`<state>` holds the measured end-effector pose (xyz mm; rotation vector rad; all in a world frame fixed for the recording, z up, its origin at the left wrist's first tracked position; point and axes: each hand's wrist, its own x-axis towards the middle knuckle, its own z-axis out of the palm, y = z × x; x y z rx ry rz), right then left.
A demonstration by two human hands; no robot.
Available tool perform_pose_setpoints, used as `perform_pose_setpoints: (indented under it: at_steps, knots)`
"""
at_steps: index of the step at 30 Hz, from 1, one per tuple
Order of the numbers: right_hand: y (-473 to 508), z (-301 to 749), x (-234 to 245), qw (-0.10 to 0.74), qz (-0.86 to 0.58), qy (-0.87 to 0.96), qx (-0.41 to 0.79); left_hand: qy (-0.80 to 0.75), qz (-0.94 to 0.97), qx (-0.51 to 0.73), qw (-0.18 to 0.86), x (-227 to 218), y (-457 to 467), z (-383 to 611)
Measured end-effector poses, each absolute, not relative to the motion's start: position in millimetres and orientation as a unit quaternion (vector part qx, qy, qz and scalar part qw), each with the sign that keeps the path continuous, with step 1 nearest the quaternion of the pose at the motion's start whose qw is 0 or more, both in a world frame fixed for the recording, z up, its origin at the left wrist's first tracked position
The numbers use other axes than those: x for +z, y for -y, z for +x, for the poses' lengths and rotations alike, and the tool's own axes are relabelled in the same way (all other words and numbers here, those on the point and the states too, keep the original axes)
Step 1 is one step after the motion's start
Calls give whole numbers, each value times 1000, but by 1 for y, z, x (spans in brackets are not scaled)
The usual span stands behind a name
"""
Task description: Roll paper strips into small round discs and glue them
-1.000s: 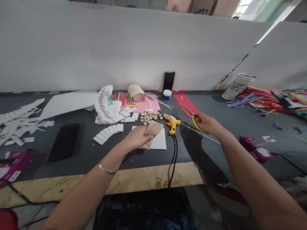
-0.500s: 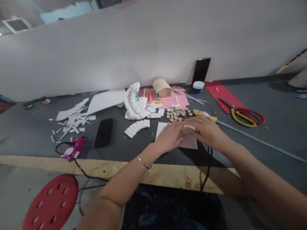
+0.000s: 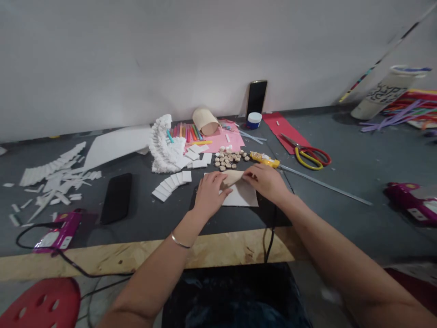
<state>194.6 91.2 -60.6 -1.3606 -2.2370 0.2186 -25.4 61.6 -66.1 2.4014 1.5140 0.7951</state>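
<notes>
My left hand (image 3: 209, 195) and my right hand (image 3: 266, 181) meet over a tan piece of paper (image 3: 232, 176), each pinching one end of it. The tan piece lies above a white square sheet (image 3: 243, 197) on the grey table top. A yellow glue gun (image 3: 263, 159) rests just beyond my right hand, its black cable running back over the table edge. A heap of small wooden discs (image 3: 231, 160) sits just behind the tan piece. The scissors (image 3: 309, 154) with yellow and red handles lie untouched to the right, partly on a red sheet (image 3: 284, 130).
White foam squares (image 3: 170, 183) and a white ruffled foam shape (image 3: 162, 146) lie left of the hands. A black phone (image 3: 116, 197), white strips (image 3: 54, 175), magenta packs (image 3: 58, 231) (image 3: 414, 202), a propped phone (image 3: 256, 98), a metal ruler (image 3: 324, 183) and a red stool (image 3: 43, 304) surround them.
My right hand let go of the scissors, which now lie on the table, and joined my left hand on the tan piece. The view swung left, then back.
</notes>
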Motion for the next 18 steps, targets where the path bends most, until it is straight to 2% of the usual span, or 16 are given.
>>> perform_pose_setpoints:
  at_steps: [3,6,13,18]
  knots:
    - [-96,196,-60,335,-567,745,106,-520,798,299,56,-66,-59,-23]
    - [-99,196,-61,366,-578,714,149,-513,795,321,40,-64,-58,-20]
    - [-88,192,-62,341,-541,749,171,-476,838,264,21,-68,-58,-9]
    - [-86,189,-63,303,-498,799,145,-488,812,307,90,-64,-60,-9]
